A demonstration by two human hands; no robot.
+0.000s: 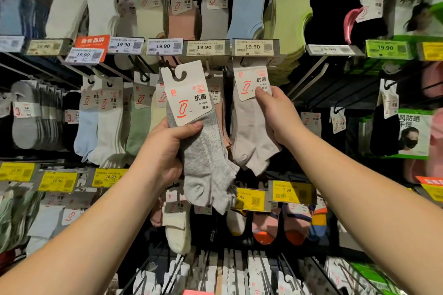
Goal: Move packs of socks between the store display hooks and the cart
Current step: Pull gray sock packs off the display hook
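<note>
grey sock pack [203,151] held tilted, beige sock pack [251,136] hanging beside it

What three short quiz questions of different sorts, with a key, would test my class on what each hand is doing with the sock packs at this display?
1. True or false: the left hand holds a grey sock pack that is off its hook.
2. Multiple choice: the right hand pinches A) a price tag, B) the card of a beige sock pack, C) a green pack.
3. Fill in: the white price tag directly above the beige pack reads ____.

Key: 1 true; 2 B; 3 19.90
</note>
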